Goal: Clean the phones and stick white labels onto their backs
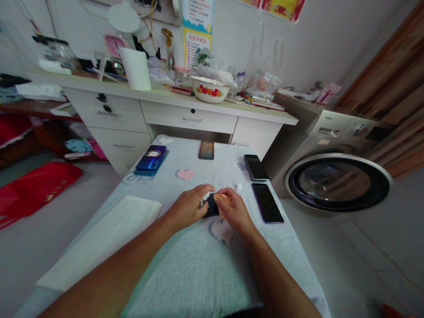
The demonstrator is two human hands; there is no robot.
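Note:
My left hand [189,206] is closed around a small clear-and-white bottle [206,196], mostly hidden by the fingers. In my right hand [234,207] an orange cloth [221,206] is pinched between thumb and fingers. Between both hands lies a black phone [211,206]; the hands cover its ends, and the cloth overlaps its right part. A small white cap [239,187] stands on the tablecloth just beyond my right hand.
Phones lie along the right edge: a black one [256,168] and a purple-edged one [267,203]. Stacked blue phones [151,158] are at the far left, a brownish phone [206,150] at the back. A pale sheet [102,240] lies left. A washing machine [338,176] stands right.

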